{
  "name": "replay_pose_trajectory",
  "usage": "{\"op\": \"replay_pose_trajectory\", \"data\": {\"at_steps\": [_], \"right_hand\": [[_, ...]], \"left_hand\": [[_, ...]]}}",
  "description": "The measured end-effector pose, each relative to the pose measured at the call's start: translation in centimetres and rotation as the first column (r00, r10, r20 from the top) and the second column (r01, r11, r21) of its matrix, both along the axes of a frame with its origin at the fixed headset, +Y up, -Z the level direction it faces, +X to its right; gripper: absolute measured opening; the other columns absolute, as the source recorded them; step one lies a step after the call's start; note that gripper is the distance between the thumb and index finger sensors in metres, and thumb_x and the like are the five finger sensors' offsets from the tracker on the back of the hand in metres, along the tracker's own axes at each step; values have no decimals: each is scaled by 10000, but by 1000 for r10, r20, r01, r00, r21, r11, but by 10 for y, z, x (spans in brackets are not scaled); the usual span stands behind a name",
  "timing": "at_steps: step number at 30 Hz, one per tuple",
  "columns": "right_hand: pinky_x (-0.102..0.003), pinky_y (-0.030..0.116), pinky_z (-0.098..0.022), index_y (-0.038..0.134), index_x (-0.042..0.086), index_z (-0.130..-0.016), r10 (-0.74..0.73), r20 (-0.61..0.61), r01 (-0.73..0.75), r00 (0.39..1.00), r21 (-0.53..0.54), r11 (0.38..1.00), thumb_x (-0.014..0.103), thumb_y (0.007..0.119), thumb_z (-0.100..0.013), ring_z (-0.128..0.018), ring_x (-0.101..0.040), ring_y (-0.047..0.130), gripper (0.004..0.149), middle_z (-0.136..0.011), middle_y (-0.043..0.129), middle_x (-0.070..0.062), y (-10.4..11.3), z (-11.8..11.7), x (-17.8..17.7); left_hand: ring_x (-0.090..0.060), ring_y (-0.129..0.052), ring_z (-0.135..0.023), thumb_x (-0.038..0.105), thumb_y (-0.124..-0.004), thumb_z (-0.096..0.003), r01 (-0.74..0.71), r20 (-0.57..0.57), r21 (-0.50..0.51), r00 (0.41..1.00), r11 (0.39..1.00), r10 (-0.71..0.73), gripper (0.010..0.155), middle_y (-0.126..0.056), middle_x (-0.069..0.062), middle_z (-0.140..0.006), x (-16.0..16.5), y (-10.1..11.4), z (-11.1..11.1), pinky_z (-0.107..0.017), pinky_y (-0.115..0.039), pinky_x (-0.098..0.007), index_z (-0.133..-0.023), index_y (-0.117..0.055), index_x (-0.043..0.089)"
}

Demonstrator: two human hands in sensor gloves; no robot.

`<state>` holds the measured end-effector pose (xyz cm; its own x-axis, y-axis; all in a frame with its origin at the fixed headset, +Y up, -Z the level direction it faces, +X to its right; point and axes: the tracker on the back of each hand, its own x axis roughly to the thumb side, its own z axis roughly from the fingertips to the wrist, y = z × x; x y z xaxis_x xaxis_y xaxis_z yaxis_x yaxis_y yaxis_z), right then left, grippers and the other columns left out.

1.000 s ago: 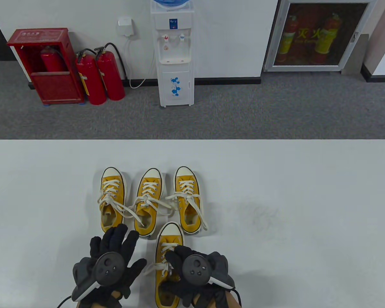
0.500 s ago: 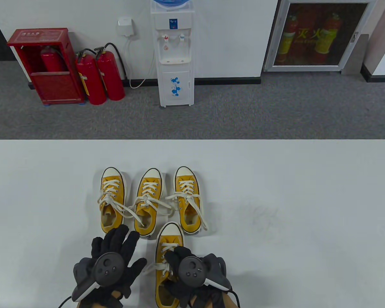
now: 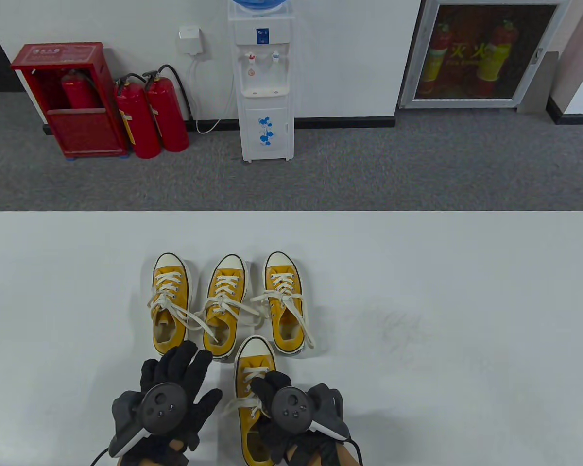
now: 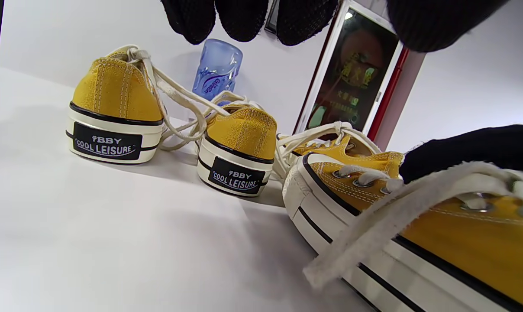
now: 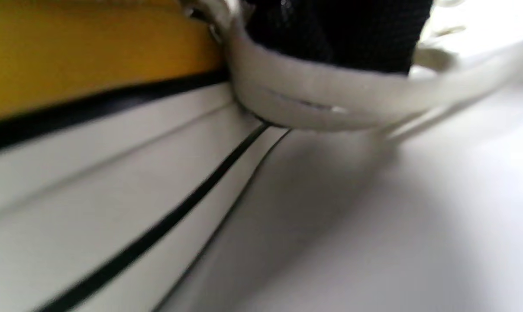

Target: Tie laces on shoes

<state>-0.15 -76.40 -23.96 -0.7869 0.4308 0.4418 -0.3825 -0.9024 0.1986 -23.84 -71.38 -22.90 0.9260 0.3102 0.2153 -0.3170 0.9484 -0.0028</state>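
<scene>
A yellow canvas shoe (image 3: 254,357) with white laces lies nearest me on the white table (image 3: 442,291), toe pointing away. My right hand (image 3: 284,403) lies over its lacing and grips it; a right-hand finger (image 4: 460,147) presses on the laces. A loose lace end (image 4: 374,221) hangs over the shoe's left side. The right wrist view is blurred and shows the shoe's side (image 5: 71,52) and a lace (image 5: 313,99) under my glove. My left hand (image 3: 184,369) rests open, fingers spread, on the table left of this shoe, holding nothing.
Three more yellow shoes stand in a row behind: left (image 3: 169,301), middle (image 3: 226,301), right (image 3: 284,301). Their untied laces trail across each other and onto the table. Beyond the table's far edge are the floor, a water dispenser (image 3: 265,97) and fire extinguishers.
The near shoe has turned a little under my right hand, toe toward the left, and the right hand has shifted slightly left. My left hand has barely moved.
</scene>
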Motion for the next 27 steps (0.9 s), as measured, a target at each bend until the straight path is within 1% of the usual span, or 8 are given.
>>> {"op": "replay_pose_trajectory", "data": {"at_steps": [4,14,18,19,20,23,24,27], "right_hand": [[-445,826,-473,478,168,-1036,7,1,-7,1000,13,1000,378,760,-438,-443,-142,969,694,-1037,411,-113,2,1,-1],[-471,829,-452,536,127,-1011,5,-20,-4,1000,49,999,260,762,-436,-384,-188,977,632,-965,523,-131,9,1,-3],[-486,830,-441,570,119,-997,-47,-30,49,998,51,997,225,772,-432,-359,-213,987,610,-942,560,-133,13,1,0],[-489,829,-437,579,119,-994,-71,-37,73,997,60,996,222,776,-431,-356,-219,986,605,-940,565,-134,16,1,2],[-489,830,-434,588,122,-991,-83,-36,86,996,75,993,221,776,-430,-351,-219,986,600,-938,574,-132,18,1,3],[-489,831,-434,607,127,-985,-106,-32,109,994,122,987,222,784,-428,-339,-220,987,592,-933,590,-127,27,2,7],[-489,832,-435,612,129,-984,-129,-29,132,991,128,983,222,787,-428,-338,-221,988,590,-932,595,-125,31,3,10],[-493,832,-432,620,127,-981,-184,-32,187,982,154,970,219,792,-428,-335,-226,989,586,-930,601,-125,41,4,16]], "left_hand": [[-446,-489,-1159,647,-688,-481,-1,0,-10,1000,1000,1,772,-398,-101,-1258,0,-1,0,-751,-329,-778,-1143,-479,310],[-448,-527,-1145,643,-687,-483,-1,1,-19,1000,1000,1,767,-402,-107,-1256,0,-1,0,-753,-363,-771,-1142,-487,305],[-450,-519,-1147,644,-686,-483,6,-3,-26,1000,1000,-6,769,-400,-108,-1257,0,-2,-1,-752,-355,-772,-1143,-485,304],[-451,-520,-1146,643,-687,-482,8,-5,-31,1000,1000,-8,770,-396,-142,-1255,-1,-2,-1,-751,-356,-773,-1143,-485,303],[-450,-519,-1147,644,-686,-483,12,-6,-41,1000,999,-12,771,-394,-107,-1258,-1,-2,-1,-752,-353,-773,-1144,-481,305],[-452,-518,-1147,645,-685,-484,17,-5,-46,1000,999,-17,772,-396,-142,-1255,0,-2,-1,-752,-353,-773,-1145,-480,303],[-452,-516,-1148,646,-684,-483,18,-4,-45,1000,999,-18,773,-398,-108,-1259,0,-2,-1,-752,-352,-774,-1146,-479,305],[-455,-511,-1149,646,-685,-484,22,-3,-47,1000,999,-22,774,-398,-108,-1259,0,-2,-1,-752,-347,-775,-1147,-481,302]]}}
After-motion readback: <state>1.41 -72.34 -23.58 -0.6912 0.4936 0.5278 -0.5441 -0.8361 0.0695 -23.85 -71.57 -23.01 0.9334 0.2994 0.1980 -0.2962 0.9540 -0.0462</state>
